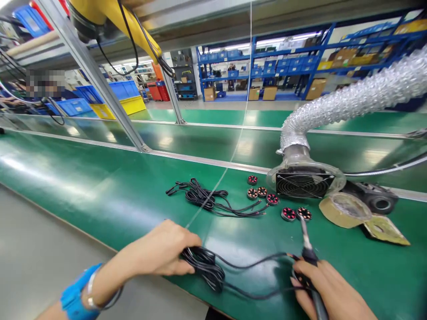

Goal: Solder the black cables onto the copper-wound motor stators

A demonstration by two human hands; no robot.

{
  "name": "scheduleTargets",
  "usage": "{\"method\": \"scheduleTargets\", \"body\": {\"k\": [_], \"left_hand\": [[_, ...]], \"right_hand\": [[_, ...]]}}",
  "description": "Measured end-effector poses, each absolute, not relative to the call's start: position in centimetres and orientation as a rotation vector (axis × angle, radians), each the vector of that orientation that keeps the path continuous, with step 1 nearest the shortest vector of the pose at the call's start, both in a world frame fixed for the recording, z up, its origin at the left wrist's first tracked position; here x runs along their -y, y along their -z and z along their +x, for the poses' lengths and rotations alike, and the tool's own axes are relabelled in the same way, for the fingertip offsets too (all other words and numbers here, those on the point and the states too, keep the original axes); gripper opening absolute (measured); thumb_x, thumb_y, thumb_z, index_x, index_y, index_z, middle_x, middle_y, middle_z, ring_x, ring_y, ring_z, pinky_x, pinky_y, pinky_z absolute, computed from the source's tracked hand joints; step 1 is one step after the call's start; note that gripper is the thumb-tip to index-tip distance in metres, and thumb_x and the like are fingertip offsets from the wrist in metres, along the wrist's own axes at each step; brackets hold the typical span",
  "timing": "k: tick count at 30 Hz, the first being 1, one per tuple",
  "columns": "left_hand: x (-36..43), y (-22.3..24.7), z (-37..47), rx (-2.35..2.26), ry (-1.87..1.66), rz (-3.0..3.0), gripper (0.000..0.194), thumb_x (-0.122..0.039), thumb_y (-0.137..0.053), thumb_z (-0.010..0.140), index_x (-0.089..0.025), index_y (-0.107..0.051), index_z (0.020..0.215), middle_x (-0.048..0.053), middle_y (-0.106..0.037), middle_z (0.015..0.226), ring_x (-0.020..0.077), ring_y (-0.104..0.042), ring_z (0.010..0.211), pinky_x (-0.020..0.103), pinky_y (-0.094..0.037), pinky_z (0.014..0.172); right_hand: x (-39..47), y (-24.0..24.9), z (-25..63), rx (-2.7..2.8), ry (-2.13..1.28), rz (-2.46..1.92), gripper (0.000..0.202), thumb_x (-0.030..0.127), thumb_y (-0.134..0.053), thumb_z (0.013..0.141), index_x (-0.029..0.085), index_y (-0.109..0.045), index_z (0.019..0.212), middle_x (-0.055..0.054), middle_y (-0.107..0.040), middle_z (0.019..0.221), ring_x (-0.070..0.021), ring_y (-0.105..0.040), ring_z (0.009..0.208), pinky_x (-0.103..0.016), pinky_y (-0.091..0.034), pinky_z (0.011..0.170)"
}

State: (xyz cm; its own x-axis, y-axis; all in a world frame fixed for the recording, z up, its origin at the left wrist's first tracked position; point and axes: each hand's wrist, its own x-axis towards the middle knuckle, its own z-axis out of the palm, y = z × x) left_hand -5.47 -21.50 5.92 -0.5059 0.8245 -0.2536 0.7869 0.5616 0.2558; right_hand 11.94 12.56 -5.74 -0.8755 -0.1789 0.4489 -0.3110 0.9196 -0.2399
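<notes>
My left hand, with a blue band at the wrist, is closed on a coiled black cable near the table's front edge. Two leads run from the coil to my right hand, which grips a soldering iron. A small round part, mostly hidden, also sits among the right fingers by the cable ends. The iron's tip reaches up to one of the ring-shaped motor coils. A red-and-black motor coil lies beside that one, and several more lie farther back. Another black cable bundle rests in the middle.
A fume extractor fan with a silver duct stands at the back right. Near it are a tape roll and a yellow sponge. Metal posts rise from the bench; a person sits far left.
</notes>
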Motion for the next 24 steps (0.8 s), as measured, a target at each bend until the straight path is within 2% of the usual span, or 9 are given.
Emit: {"method": "scheduleTargets", "body": {"k": [4, 6, 8, 11, 14, 16, 18, 21, 24], "left_hand": [[24.7, -10.0, -14.5, -2.677, -0.147, 1.074, 0.030, -0.042, -0.071, 0.078, -0.028, -0.073, 0.105, 0.000, -0.075, 0.084, 0.0206, -0.067, 0.073, 0.024, -0.038, 0.062], [24.5, -11.1, -20.9, -2.789, -0.138, 0.974, 0.033, -0.043, -0.072, 0.076, -0.026, -0.074, 0.105, 0.000, -0.074, 0.080, 0.0210, -0.065, 0.072, 0.024, -0.039, 0.064], [23.0, -11.3, -27.1, -2.974, -0.162, 0.790, 0.039, -0.040, -0.079, 0.070, -0.022, -0.073, 0.104, 0.002, -0.075, 0.083, 0.0236, -0.065, 0.078, 0.025, -0.041, 0.067], [19.1, -9.9, -33.8, -3.174, -0.268, 0.694, 0.055, -0.035, -0.070, 0.082, -0.010, -0.057, 0.129, 0.015, -0.070, 0.113, 0.0290, -0.062, 0.104, 0.029, -0.043, 0.082], [15.8, -7.0, -35.9, -3.224, -0.382, 0.719, 0.064, -0.028, -0.059, 0.090, 0.000, -0.036, 0.143, 0.025, -0.066, 0.118, 0.0322, -0.062, 0.107, 0.035, -0.044, 0.087], [14.8, -4.8, -34.8, -3.164, -0.447, 0.837, 0.049, -0.023, -0.049, 0.095, -0.004, -0.040, 0.139, 0.022, -0.069, 0.111, 0.0309, -0.065, 0.101, 0.037, -0.045, 0.086], [14.9, -2.7, -32.3, -3.046, -0.499, 0.998, 0.033, -0.024, -0.037, 0.100, -0.013, -0.054, 0.125, 0.014, -0.071, 0.106, 0.0267, -0.066, 0.098, 0.035, -0.046, 0.084], [16.5, -0.7, -27.5, -2.823, -0.526, 1.209, 0.033, -0.030, -0.031, 0.102, -0.021, -0.063, 0.105, 0.006, -0.071, 0.099, 0.0212, -0.065, 0.092, 0.031, -0.047, 0.082], [18.8, 0.2, -23.5, -2.650, -0.468, 1.391, 0.034, -0.031, -0.031, 0.102, -0.021, -0.063, 0.097, 0.005, -0.066, 0.093, 0.0215, -0.058, 0.090, 0.034, -0.045, 0.084]], "right_hand": [[-9.1, -1.8, 0.7, 2.665, -0.307, 0.353, 0.021, 0.018, -0.054, 0.087, 0.020, -0.057, 0.108, -0.008, -0.062, 0.087, -0.0227, -0.059, 0.079, -0.034, -0.053, 0.067], [-7.3, -4.7, -6.9, 2.750, -0.203, 0.215, 0.023, 0.016, -0.057, 0.087, 0.017, -0.058, 0.110, -0.009, -0.064, 0.090, -0.0242, -0.059, 0.086, -0.037, -0.052, 0.077], [-6.0, -6.4, -14.6, 2.750, -0.162, 0.077, 0.026, 0.017, -0.055, 0.091, 0.014, -0.057, 0.117, -0.010, -0.065, 0.095, -0.0243, -0.061, 0.093, -0.039, -0.053, 0.081], [-5.4, -6.9, -24.1, 2.750, -0.144, -0.185, 0.032, 0.033, -0.058, 0.096, 0.016, -0.056, 0.122, -0.008, -0.062, 0.116, -0.0203, -0.063, 0.098, -0.040, -0.055, 0.083], [-6.1, -5.4, -29.5, 2.772, -0.133, -0.354, 0.034, 0.034, -0.060, 0.095, 0.015, -0.057, 0.124, -0.010, -0.061, 0.122, -0.0214, -0.063, 0.102, -0.042, -0.056, 0.086], [-7.0, -4.0, -30.9, 2.807, -0.111, -0.413, 0.034, 0.034, -0.060, 0.095, 0.016, -0.057, 0.123, -0.010, -0.061, 0.122, -0.0216, -0.063, 0.103, -0.042, -0.055, 0.087], [-7.9, -2.7, -31.2, 2.853, -0.077, -0.453, 0.033, 0.034, -0.059, 0.095, 0.016, -0.057, 0.123, -0.009, -0.061, 0.122, -0.0214, -0.063, 0.103, -0.042, -0.055, 0.086], [-8.6, -2.3, -30.8, 2.913, -0.016, -0.478, 0.034, 0.034, -0.060, 0.095, 0.016, -0.057, 0.123, -0.009, -0.061, 0.122, -0.0217, -0.063, 0.103, -0.043, -0.055, 0.087], [-8.0, -4.5, -30.3, 2.932, 0.033, -0.425, 0.035, 0.034, -0.060, 0.095, 0.016, -0.057, 0.124, -0.010, -0.060, 0.123, -0.0224, -0.063, 0.105, -0.043, -0.055, 0.088]]}}
